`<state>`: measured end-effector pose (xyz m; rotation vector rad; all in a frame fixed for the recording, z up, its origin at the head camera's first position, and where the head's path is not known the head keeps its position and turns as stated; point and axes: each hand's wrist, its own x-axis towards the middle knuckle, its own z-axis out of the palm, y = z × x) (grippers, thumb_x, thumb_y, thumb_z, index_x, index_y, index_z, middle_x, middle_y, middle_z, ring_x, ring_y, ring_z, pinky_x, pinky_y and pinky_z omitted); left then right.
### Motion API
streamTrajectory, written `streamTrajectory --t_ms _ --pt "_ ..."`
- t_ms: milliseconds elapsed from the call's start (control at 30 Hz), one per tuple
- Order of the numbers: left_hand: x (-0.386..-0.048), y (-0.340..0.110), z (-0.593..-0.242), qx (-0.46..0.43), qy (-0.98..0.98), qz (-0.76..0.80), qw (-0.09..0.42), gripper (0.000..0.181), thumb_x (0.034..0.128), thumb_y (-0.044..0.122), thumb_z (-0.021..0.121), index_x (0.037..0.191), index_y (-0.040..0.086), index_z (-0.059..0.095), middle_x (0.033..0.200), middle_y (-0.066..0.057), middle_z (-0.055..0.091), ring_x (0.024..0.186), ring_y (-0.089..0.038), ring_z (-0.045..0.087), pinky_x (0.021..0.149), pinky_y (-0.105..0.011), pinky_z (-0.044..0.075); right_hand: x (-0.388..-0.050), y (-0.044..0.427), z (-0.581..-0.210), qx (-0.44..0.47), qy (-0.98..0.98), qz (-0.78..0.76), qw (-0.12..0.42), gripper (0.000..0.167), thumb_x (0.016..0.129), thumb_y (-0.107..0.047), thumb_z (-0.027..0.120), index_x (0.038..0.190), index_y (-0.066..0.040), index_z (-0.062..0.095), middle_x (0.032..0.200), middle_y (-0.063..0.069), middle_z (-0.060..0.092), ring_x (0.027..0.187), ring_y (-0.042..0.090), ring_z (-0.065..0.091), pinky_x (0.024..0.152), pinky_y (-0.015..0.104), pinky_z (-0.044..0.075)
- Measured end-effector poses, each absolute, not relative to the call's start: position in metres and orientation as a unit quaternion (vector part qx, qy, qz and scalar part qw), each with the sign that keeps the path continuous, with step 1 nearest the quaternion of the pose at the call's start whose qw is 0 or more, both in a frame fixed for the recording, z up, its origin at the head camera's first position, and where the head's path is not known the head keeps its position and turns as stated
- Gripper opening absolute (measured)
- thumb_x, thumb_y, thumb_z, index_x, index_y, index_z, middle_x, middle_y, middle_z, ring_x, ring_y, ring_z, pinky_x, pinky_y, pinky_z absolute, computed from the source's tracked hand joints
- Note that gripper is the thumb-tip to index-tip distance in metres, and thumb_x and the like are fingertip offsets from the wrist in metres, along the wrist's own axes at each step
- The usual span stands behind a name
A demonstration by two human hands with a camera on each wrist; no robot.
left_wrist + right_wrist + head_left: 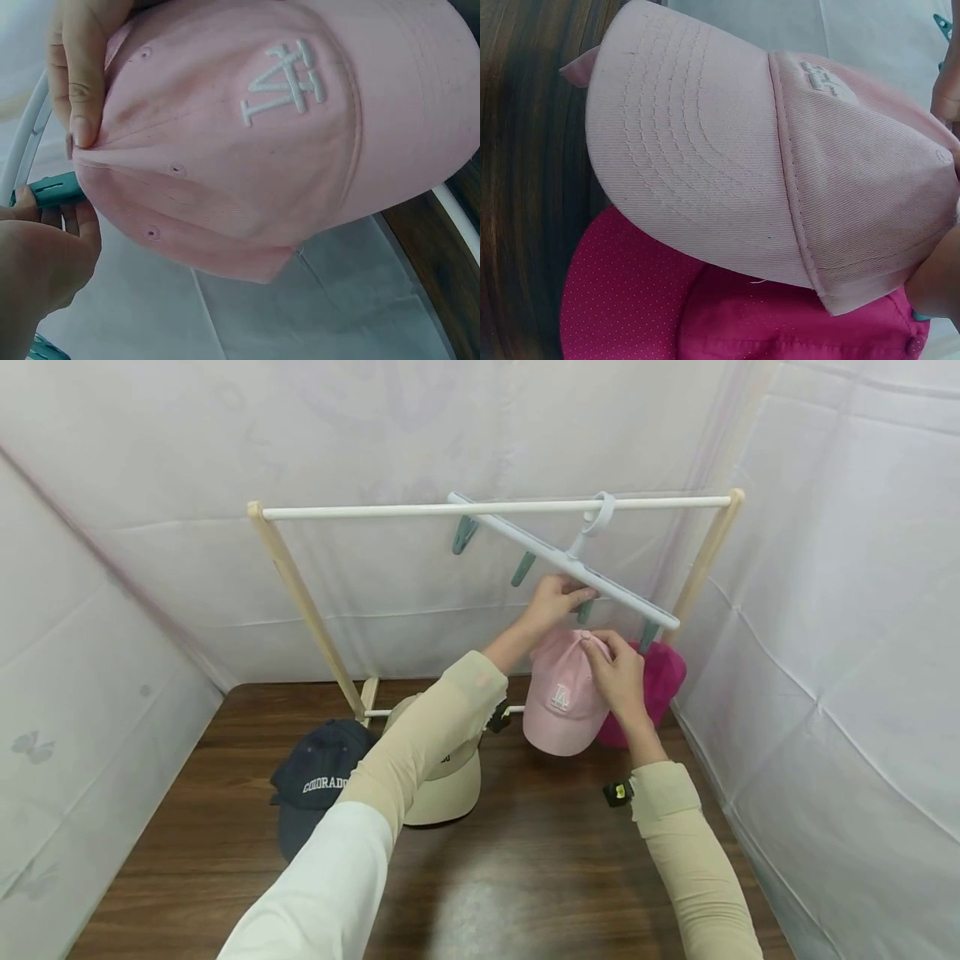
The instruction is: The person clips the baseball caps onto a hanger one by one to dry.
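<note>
A pale pink cap (558, 714) with a white "LA" logo hangs brim-down from my right hand (621, 678), which pinches the top of its crown. Just above it, my left hand (551, 603) pinches a green clip (56, 190) on a light blue hanger (536, 545). The left wrist view shows the clip's end against the crown; whether it grips the cloth I cannot tell. Behind my right hand, a magenta cap (663, 681) hangs under the hanger's near-end clip (649, 633). Two more clips, one of them a green clip (464, 535), hang farther along the bar.
The hanger hooks over the white rail (405, 511) of a wooden-post rack (307, 606). A navy "COLORADO" cap (318, 768) and a beige cap (450, 789), partly behind my left sleeve, sit on the brown table (525, 860). White cloth walls (862, 610) enclose the space.
</note>
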<state>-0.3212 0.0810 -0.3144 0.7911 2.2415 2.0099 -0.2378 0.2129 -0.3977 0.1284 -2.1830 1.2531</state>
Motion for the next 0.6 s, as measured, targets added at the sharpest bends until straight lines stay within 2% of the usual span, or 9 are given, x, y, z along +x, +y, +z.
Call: streamTrajectory --t_ms 200,400,600 --pt "-0.3177 0.0803 -0.3107 0.225 0.706 0.671 0.029 0.024 0.0957 0.003 0.068 0.113 -0.014 0.068 0.113 -0.027 0.071 0.108 -0.033 0.07 0.085 -0.025 0.059 -0.2366 0.2153 -0.3971 0.046 -0.821 0.478 0.309 0.03 0.097 -0.03 0.072 0.11 -0.003 0.073 0.103 0.016 0.076 0.083 0.024 0.067 0.07 0.017 0.047" --pt "-0.3163 0.0787 -0.3088 0.206 0.687 0.694 0.061 0.025 0.0962 0.001 0.067 0.115 -0.015 0.067 0.115 -0.029 0.069 0.109 -0.036 0.069 0.086 -0.03 0.059 -0.2361 0.2186 -0.3961 0.032 -0.82 0.477 0.315 0.03 0.098 -0.029 0.071 0.111 -0.002 0.073 0.104 0.017 0.075 0.086 0.025 0.066 0.072 0.02 0.046" --pt "-0.3152 0.077 -0.3083 0.206 0.693 0.687 0.066 0.024 0.0966 0.0 0.066 0.115 -0.015 0.066 0.114 -0.028 0.07 0.106 -0.037 0.07 0.087 -0.033 0.06 -0.2386 0.2211 -0.3937 0.026 -0.814 0.48 0.326 0.028 0.099 -0.027 0.069 0.113 -0.004 0.073 0.109 0.015 0.075 0.091 0.023 0.067 0.076 0.019 0.047"
